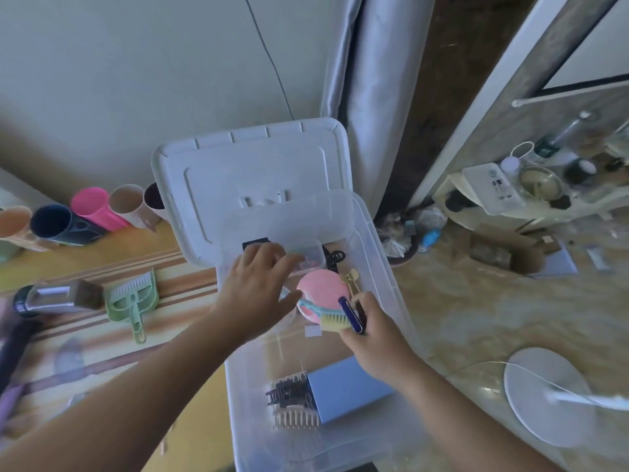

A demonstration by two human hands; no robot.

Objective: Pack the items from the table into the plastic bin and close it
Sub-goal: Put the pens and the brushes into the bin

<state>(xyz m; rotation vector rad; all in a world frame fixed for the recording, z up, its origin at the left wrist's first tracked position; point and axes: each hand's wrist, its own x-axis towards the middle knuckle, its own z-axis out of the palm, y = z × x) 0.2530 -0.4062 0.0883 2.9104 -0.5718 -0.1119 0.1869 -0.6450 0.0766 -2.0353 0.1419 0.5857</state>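
Listing from the left of the frame: a row of cups (92,212) lies along the far edge of the bench (112,257), peach, navy, pink, beige and one dark-rimmed. Below them, at mid-left, a dark bottle with a silver label (51,298) lies on its side. Just beside it to the right sits a green mini dustpan (132,301), handle toward me.

Centre: the clear plastic bin (384,287) stands open, its white lid (252,172) tilted up behind it. My left hand (258,287) reaches into the bin, fingers spread and loose, closed on nothing; its fingertips are over a small clear box (311,258). A pink round item (320,294) lies in the bin, right of that hand. A black clip (335,258) and a gold clip (352,281) lie beyond it.

My right hand (377,338) is clamped on a dark blue pen-like item (350,315); a small teal-handled brush (326,316) sits against its fingers. Nearer me in the bin lie a blue box (350,386) and, touching its left end, dark and cream hair combs (292,400).

Lower right: a white round fan base (544,396) on the floor.
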